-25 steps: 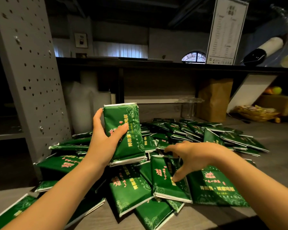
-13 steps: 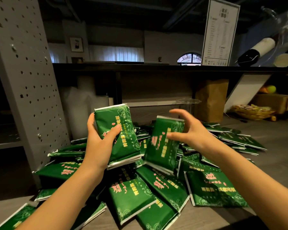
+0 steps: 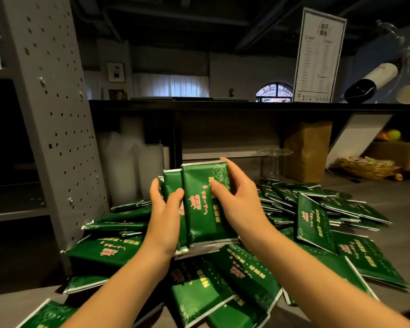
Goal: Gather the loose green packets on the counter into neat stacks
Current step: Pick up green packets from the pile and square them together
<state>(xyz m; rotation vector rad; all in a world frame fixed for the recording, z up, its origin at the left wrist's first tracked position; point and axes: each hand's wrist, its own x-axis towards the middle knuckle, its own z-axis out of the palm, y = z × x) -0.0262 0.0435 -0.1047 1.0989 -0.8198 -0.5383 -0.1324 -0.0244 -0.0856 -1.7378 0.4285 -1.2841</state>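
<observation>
Held bundle: a stack of glossy green foil packets [image 3: 204, 209] is held upright above the heap, at 12 o'clock from the wrists.
Left hand [image 3: 166, 221]: its fingers [image 3: 155, 192] are wrapped round the bundle's left edge.
Right hand [image 3: 239, 209]: the front packet, offset rightward, is clasped.
Heap: loose green packets [image 3: 246, 275] are spread on the grey surface [image 3: 407, 200] from 9 to 3 o'clock.
Risk: the misaligned front packet could be squeezed out sideways, slick film being the likely cause.

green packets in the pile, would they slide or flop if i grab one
Probably slippery: the loose packets have a glossy sheen and lie fanned over each other. Likely fairly stiff: the held stack stands upright between the left hand and right hand without sagging. Seemingly light, since several are held up together.
</observation>
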